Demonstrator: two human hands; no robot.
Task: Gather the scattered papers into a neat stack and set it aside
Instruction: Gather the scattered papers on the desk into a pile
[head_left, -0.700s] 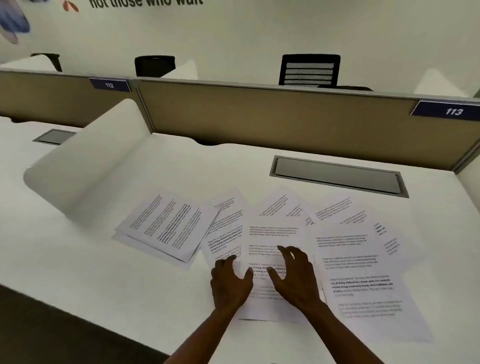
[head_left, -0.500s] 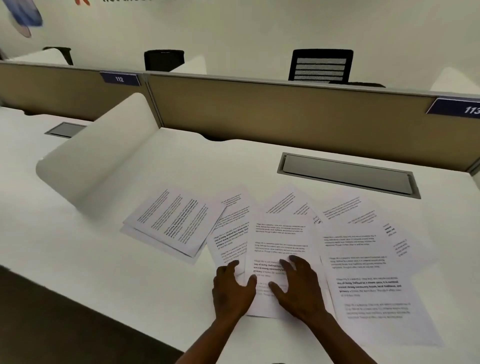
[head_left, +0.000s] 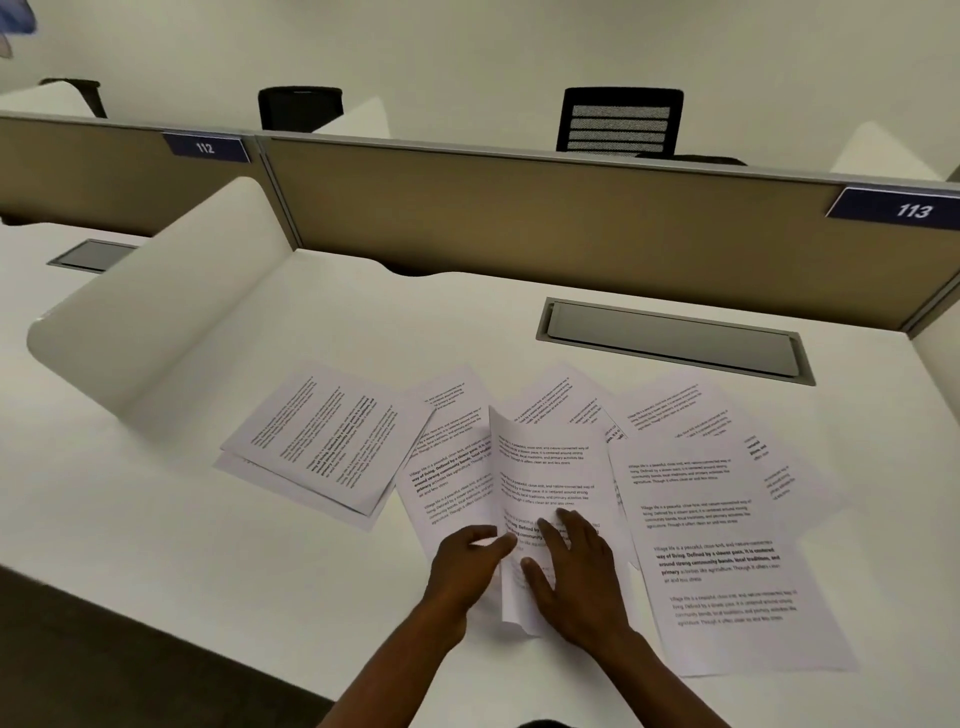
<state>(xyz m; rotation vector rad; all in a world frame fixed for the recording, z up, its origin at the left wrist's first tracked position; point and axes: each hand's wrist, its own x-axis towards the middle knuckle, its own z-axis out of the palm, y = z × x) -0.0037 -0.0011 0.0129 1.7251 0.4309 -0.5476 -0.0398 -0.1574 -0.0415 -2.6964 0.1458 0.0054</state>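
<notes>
Lying fanned out on the white desk (head_left: 291, 561): printed papers (head_left: 717, 530), overlapping. Pinching the lifted left edge of the middle sheet (head_left: 545, 478) with the left hand (head_left: 467, 564); pressing flat on that same sheet with the right hand (head_left: 576, 571), fingers spread open.

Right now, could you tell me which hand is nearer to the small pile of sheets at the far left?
Left. The left hand lies just right of that left pile, near its lower corner; the right hand is farther right, pressing on the lifted middle sheet.
</notes>
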